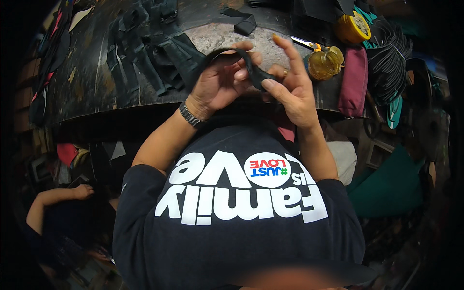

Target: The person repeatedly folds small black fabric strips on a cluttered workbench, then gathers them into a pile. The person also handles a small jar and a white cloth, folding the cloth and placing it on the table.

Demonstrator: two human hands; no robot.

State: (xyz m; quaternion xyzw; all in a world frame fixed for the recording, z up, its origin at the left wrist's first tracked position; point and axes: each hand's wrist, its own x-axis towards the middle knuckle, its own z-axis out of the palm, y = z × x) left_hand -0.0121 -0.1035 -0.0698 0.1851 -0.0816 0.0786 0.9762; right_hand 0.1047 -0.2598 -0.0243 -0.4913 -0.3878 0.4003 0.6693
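Note:
A narrow black strip, bent into a loop, is held up between both hands over the near edge of the dark worktable. My right hand pinches one end of it between thumb and a bent finger, while its index finger points up and away. The strip's other part runs over the fingers of my left hand, which are curled around it; a metal watch is on that wrist. Whether the strip's ends are joined cannot be seen. Many similar black strips lie to the left of my hands.
To the right are a jar of amber liquid, an orange-handled cutting tool, a yellow tub, a maroon pouch and a bundle of black cords. A folded black strip lies at the back. Another person's arm shows lower left.

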